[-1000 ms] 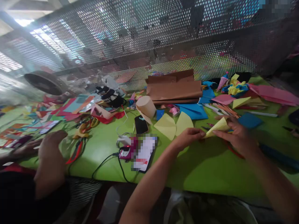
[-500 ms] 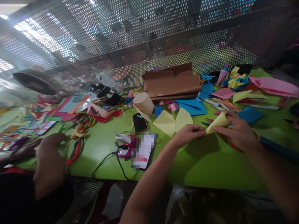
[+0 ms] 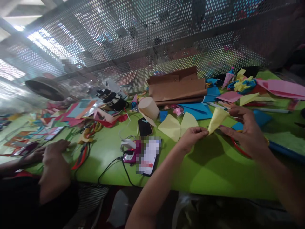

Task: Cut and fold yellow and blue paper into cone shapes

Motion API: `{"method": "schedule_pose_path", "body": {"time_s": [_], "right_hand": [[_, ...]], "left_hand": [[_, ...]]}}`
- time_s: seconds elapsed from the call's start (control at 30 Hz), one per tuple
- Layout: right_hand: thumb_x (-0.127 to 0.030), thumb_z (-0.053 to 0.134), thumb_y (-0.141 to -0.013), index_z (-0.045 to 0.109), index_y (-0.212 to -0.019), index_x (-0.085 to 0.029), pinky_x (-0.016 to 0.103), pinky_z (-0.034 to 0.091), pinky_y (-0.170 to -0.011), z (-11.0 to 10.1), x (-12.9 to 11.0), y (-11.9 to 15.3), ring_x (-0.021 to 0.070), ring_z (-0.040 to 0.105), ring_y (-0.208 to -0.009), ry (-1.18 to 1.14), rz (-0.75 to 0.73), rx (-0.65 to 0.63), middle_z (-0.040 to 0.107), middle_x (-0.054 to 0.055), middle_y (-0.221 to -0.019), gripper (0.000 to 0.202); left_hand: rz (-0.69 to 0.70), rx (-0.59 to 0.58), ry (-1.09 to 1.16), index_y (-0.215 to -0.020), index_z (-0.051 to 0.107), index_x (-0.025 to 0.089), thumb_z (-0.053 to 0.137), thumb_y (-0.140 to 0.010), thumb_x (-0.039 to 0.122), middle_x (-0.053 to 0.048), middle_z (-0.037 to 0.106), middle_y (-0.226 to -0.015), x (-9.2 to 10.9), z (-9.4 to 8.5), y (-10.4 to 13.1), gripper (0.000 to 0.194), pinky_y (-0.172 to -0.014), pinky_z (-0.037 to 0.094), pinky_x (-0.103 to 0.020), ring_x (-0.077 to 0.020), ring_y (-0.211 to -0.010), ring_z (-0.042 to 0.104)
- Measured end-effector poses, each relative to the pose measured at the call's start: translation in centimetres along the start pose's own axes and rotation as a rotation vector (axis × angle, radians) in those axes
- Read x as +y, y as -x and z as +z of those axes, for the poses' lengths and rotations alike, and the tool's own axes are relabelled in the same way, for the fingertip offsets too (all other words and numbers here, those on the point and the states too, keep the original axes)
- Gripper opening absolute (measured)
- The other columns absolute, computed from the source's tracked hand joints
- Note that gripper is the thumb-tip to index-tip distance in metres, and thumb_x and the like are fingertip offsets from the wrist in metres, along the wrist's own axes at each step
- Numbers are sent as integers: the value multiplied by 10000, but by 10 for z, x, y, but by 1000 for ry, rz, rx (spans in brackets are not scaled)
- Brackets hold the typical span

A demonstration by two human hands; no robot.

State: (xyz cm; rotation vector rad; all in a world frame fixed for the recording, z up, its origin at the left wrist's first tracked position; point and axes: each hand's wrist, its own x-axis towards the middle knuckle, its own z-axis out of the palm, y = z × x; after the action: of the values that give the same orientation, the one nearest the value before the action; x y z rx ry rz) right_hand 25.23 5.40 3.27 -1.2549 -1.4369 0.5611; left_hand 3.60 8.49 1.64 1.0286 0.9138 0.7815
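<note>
Folded brown paper [image 3: 177,90] lay toward the back of the green surface [image 3: 108,170]. Behind it stood a perforated screen [image 3: 147,41]; in front lay blue sheets [image 3: 200,112]; to its front left, a beige roll [image 3: 151,109], lit phone [image 3: 150,157] and magenta power block [image 3: 130,158]; to its right, pink paper [image 3: 284,89].

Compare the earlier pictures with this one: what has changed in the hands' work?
The yellow cone has tilted more upright. The right hand has opened wider beside it; whether it touches is unclear. The left hand still pinches its narrow end, and the brown paper stays put.
</note>
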Motion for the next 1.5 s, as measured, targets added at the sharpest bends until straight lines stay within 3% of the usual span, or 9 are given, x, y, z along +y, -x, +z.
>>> {"method": "schedule_pose_path", "body": {"time_s": [0.07,0.17,0.27,0.43,0.6,0.83,1.23,1.5], "right_hand": [[-499,831,-756,623,-1143,-340,527,438,-1107,2,1,0,313,534,-1339,-4,21,-12,566,39,-1433,467],[-515,796,-792,673,-957,-276,485,493,-1023,8,2,1,320,577,-1284,-66,120,-158,627,71,-1333,316],[-517,761,-830,695,-931,-256,446,512,-938,14,4,4,303,626,-1180,-95,165,-255,662,86,-1259,288],[-545,747,-845,700,-911,-254,416,513,-847,22,12,9,263,655,-990,-120,176,-300,700,69,-1124,302],[-534,749,-854,703,-872,-261,423,488,-901,25,13,9,268,637,-1024,-133,166,-319,691,53,-1041,278],[-549,773,-823,702,-874,-262,397,507,-845,26,13,10,245,646,-934,-163,175,-301,693,36,-971,301],[-518,740,-854,712,-902,-279,445,541,-859,24,22,11,281,664,-981,-28,88,-248,695,58,-1019,245],[-443,697,-889,678,-828,-274,429,517,-835,21,9,9,278,663,-970,49,36,-267,701,50,-967,181]], "left_hand": [[13,30,56,-809,766,129,922,-601,485,-1,630,-700,0,0,0,441,-642,348,-242,-79,-629,476],[31,57,91,-838,762,123,929,-595,471,-8,647,-718,1,1,-1,455,-615,321,-233,-69,-614,469],[62,49,101,-830,744,120,917,-625,443,-15,663,-739,1,4,0,419,-629,329,-234,-72,-631,488],[95,52,129,-804,689,134,915,-635,384,-9,665,-740,-1,8,0,377,-671,361,-243,-91,-677,535],[106,63,168,-765,634,149,934,-595,347,3,659,-742,-4,10,-1,398,-719,400,-251,-106,-717,581],[126,66,204,-738,614,150,948,-585,364,24,636,-714,-3,14,1,425,-691,391,-243,-78,-657,535],[80,89,245,-749,670,150,913,-615,304,11,663,-732,-4,17,4,317,-667,369,-244,-79,-652,533],[98,65,236,-863,710,143,913,-623,301,-16,695,-825,0,18,6,352,-710,405,-253,-95,-703,565]]}}
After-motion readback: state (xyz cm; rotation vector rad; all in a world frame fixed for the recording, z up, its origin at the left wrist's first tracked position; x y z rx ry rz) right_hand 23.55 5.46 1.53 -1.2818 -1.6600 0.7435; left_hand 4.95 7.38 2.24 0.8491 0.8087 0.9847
